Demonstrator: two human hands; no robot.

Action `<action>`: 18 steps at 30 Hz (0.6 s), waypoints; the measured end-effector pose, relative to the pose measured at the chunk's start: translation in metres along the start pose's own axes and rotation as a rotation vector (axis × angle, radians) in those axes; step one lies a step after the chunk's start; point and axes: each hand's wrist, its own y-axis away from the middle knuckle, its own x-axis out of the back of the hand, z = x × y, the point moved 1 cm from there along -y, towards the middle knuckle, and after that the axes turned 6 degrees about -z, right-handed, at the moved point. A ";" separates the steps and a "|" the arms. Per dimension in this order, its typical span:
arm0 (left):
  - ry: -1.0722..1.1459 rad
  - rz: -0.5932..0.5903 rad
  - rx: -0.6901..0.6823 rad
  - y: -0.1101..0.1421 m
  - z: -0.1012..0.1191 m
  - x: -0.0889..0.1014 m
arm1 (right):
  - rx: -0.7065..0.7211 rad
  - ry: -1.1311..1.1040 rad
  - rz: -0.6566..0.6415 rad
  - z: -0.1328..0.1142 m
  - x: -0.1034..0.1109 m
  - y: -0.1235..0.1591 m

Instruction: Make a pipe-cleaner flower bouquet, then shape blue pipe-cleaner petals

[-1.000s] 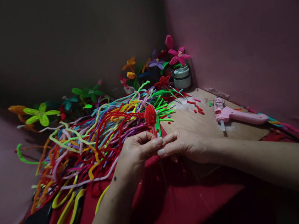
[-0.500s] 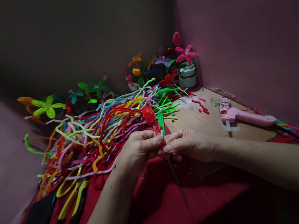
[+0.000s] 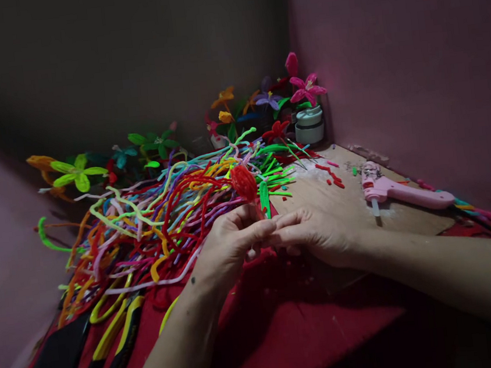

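Note:
A red pipe-cleaner flower (image 3: 243, 183) with a rounded, bud-like head stands upright above my fingertips, leaning slightly left. My left hand (image 3: 237, 234) pinches its thin stem just below the head. From the other side, my right hand (image 3: 301, 231) is closed at the same stem, thumb and forefinger pressed together against the left fingertips. The lower stem is hidden by my hands. Right behind the fingers shows a green fuzzy leaf-shaped piece (image 3: 265, 198); whether it joins the flower I cannot tell.
A heap of coloured pipe cleaners (image 3: 144, 224) spreads at left. Yellow-and-black pliers (image 3: 116, 338) lie in front of it. A pink glue gun (image 3: 397, 188) rests on a board (image 3: 316, 191) at right. Finished pipe-cleaner flowers (image 3: 308, 88) and a lidded container (image 3: 309, 125) stand at the back.
The red flower has turned and tipped slightly left. My right fingers have closed in against my left fingertips, and the thin stem that hung below my hands no longer shows.

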 end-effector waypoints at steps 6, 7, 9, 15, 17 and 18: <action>-0.009 0.109 -0.004 0.001 -0.001 -0.001 | -0.033 -0.057 -0.020 -0.001 -0.001 -0.001; 0.002 0.108 0.004 0.002 0.000 -0.001 | -0.025 -0.074 -0.032 0.000 -0.001 -0.001; 0.021 0.099 0.012 0.003 0.002 0.000 | -0.008 -0.092 -0.056 0.000 0.000 -0.001; 0.004 -0.046 -0.014 0.005 0.008 0.002 | -0.021 -0.039 -0.090 -0.001 0.002 -0.001; 0.001 -0.116 -0.029 0.006 0.009 0.002 | -0.032 -0.013 -0.122 -0.002 0.002 0.000; 0.000 -0.151 -0.035 0.007 0.009 0.002 | -0.037 0.014 -0.139 -0.003 0.002 0.000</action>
